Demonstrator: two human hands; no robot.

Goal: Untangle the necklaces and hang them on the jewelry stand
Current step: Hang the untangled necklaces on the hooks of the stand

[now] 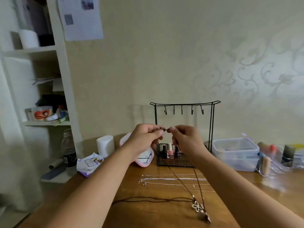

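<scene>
A black wire jewelry stand point(185, 106) with several bare hooks stands at the back of the wooden table point(148, 211). In front of it my left hand point(144, 137) and my right hand point(184, 137) are raised and pinch the two ends of a dark cord necklace point(199, 185) between fingertips. Its cord hangs down to a flower pendant point(197, 206) lying on the table. Another dark cord point(148, 199) lies flat at the left. Thin silver chains point(172, 179) lie side by side in the middle.
Nail polish bottles point(170, 153) stand in the stand's base basket. Clear plastic boxes point(235, 152) and small bottles point(265, 163) sit right of it. A pink case point(144, 159), a white roll point(105, 145), a wipes pack point(89, 163) and a shelf point(47, 122) are on the left.
</scene>
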